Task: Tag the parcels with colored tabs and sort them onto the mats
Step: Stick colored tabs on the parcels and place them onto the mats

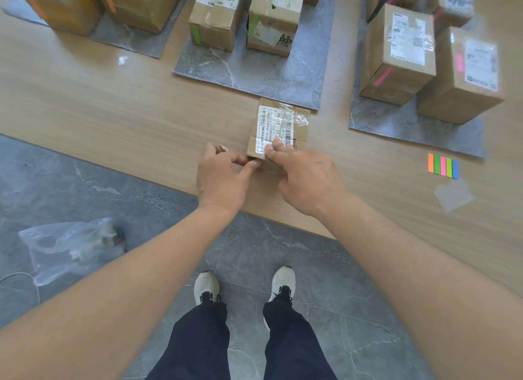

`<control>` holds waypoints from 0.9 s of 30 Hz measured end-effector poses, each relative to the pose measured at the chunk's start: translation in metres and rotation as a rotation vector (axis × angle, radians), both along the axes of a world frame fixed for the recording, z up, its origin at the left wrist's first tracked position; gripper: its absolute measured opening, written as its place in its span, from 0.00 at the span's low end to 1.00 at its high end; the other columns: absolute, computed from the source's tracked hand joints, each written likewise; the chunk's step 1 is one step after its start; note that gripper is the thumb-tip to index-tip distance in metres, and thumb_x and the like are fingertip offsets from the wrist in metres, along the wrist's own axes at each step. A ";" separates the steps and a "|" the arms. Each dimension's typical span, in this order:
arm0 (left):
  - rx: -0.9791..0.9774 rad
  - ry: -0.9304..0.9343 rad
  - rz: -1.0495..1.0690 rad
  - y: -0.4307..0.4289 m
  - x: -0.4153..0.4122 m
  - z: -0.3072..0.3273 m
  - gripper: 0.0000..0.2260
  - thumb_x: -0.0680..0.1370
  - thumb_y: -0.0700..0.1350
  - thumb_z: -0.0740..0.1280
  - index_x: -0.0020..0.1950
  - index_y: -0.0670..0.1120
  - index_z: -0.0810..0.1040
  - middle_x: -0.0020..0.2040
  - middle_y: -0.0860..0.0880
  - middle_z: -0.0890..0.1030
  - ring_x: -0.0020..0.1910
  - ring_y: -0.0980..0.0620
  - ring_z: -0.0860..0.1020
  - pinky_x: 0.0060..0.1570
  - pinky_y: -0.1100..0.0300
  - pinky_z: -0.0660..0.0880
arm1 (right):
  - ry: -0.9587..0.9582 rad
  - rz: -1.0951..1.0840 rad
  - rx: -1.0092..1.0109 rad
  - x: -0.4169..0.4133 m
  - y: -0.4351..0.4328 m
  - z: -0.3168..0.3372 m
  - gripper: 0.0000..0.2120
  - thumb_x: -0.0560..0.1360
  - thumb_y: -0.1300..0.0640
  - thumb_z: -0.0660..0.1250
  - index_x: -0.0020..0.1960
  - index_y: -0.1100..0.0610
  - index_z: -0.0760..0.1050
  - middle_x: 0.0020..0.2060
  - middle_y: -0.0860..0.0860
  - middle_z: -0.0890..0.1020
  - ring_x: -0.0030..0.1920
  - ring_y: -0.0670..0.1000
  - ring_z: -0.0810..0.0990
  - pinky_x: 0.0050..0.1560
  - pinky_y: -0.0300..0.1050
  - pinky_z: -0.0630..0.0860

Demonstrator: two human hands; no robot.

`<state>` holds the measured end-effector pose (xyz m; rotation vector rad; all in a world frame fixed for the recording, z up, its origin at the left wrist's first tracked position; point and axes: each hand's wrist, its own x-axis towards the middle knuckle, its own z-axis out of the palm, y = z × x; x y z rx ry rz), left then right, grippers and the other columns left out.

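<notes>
Fingertips of the right hand are laid nearly straight on the near end of the shipping label, pressing the small parcel down; nothing is gripped by them. The thumb and forefinger of the left hand are closed in a pinch at the parcel's near left corner. Whether a tab lies between them cannot be told, as the spot is too small and shadowed.

No coloured tab is seen on the visible faces of this parcel. It stands on bare wood of the tabletop, towards the near edge, with its far end just beside the near right corner of the middle mat.

The strip of coloured tabs lies near the right edge, well apart from both hands.

Sorted work is noted on all three mats:
- Boxes with orange tabs on the left mat.
- Boxes with green tabs on the middle mat.
- Boxes with pink tabs on the right mat.

The task is judged to be far advanced. This parcel appears to be the only one outstanding within view; its tagging is unconfirmed and its placing on a mat is not yet done.
</notes>
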<state>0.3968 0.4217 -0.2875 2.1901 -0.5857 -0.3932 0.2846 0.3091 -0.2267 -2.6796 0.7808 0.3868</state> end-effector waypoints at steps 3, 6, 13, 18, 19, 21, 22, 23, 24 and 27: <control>0.004 -0.121 -0.021 0.001 0.004 -0.003 0.11 0.71 0.52 0.79 0.43 0.45 0.86 0.49 0.50 0.69 0.50 0.52 0.72 0.50 0.65 0.66 | 0.007 0.010 0.004 -0.001 0.000 0.003 0.36 0.79 0.65 0.59 0.84 0.44 0.55 0.83 0.41 0.55 0.81 0.46 0.59 0.74 0.45 0.64; 0.010 -0.235 -0.049 0.002 0.003 -0.003 0.11 0.71 0.51 0.79 0.42 0.44 0.85 0.50 0.48 0.69 0.51 0.50 0.71 0.48 0.64 0.66 | 0.000 0.017 0.003 -0.002 0.000 0.005 0.36 0.80 0.65 0.59 0.84 0.44 0.55 0.83 0.41 0.55 0.81 0.46 0.59 0.75 0.46 0.64; 0.018 -0.604 -0.286 0.003 0.010 -0.006 0.08 0.73 0.45 0.77 0.51 0.47 0.85 0.62 0.40 0.76 0.52 0.40 0.75 0.42 0.50 0.78 | -0.034 0.033 -0.012 -0.004 0.001 0.002 0.36 0.80 0.65 0.59 0.84 0.45 0.55 0.83 0.41 0.55 0.81 0.46 0.59 0.73 0.47 0.66; -0.033 -0.785 -0.391 0.002 0.019 -0.015 0.03 0.78 0.43 0.73 0.49 0.44 0.86 0.65 0.43 0.79 0.50 0.41 0.76 0.41 0.52 0.77 | -0.040 0.035 -0.026 -0.003 0.002 0.002 0.35 0.80 0.64 0.60 0.83 0.45 0.57 0.83 0.42 0.57 0.80 0.48 0.62 0.72 0.49 0.70; -0.059 -0.792 -0.405 0.002 0.020 -0.016 0.04 0.79 0.42 0.71 0.49 0.43 0.86 0.65 0.43 0.79 0.51 0.42 0.76 0.43 0.52 0.78 | -0.041 0.034 -0.031 -0.003 0.001 0.002 0.35 0.80 0.63 0.60 0.83 0.46 0.57 0.83 0.42 0.57 0.80 0.48 0.63 0.71 0.50 0.70; -0.118 -0.751 -0.413 0.001 0.022 -0.020 0.05 0.80 0.40 0.70 0.48 0.42 0.86 0.66 0.42 0.79 0.54 0.43 0.77 0.45 0.51 0.79 | -0.045 0.034 -0.035 -0.003 0.002 0.000 0.34 0.80 0.62 0.59 0.83 0.46 0.57 0.83 0.42 0.57 0.80 0.48 0.63 0.71 0.50 0.72; -0.143 -0.724 -0.414 0.001 0.023 -0.022 0.06 0.80 0.39 0.70 0.47 0.41 0.86 0.66 0.42 0.79 0.55 0.42 0.77 0.45 0.50 0.79 | -0.054 0.032 -0.037 -0.003 0.002 -0.002 0.33 0.80 0.61 0.59 0.83 0.46 0.57 0.83 0.42 0.57 0.80 0.48 0.63 0.71 0.51 0.72; -0.158 -0.700 -0.416 0.002 0.023 -0.024 0.06 0.80 0.39 0.70 0.47 0.41 0.86 0.66 0.42 0.79 0.55 0.42 0.78 0.45 0.50 0.80 | -0.062 0.032 -0.040 -0.004 0.003 -0.003 0.33 0.81 0.61 0.59 0.83 0.45 0.57 0.83 0.42 0.57 0.80 0.47 0.63 0.71 0.51 0.72; -0.164 -0.682 -0.414 0.002 0.023 -0.025 0.05 0.80 0.39 0.70 0.48 0.40 0.86 0.66 0.41 0.79 0.54 0.42 0.79 0.44 0.50 0.80 | -0.070 0.036 -0.046 -0.003 0.003 -0.002 0.32 0.81 0.61 0.58 0.83 0.45 0.58 0.83 0.42 0.58 0.80 0.47 0.63 0.71 0.51 0.72; -0.163 -0.588 -0.398 0.004 0.022 -0.026 0.06 0.78 0.42 0.72 0.51 0.41 0.86 0.68 0.42 0.78 0.45 0.45 0.80 0.45 0.48 0.80 | -0.077 0.043 -0.074 -0.004 0.005 -0.004 0.31 0.82 0.60 0.58 0.83 0.46 0.59 0.82 0.42 0.58 0.79 0.48 0.64 0.68 0.50 0.73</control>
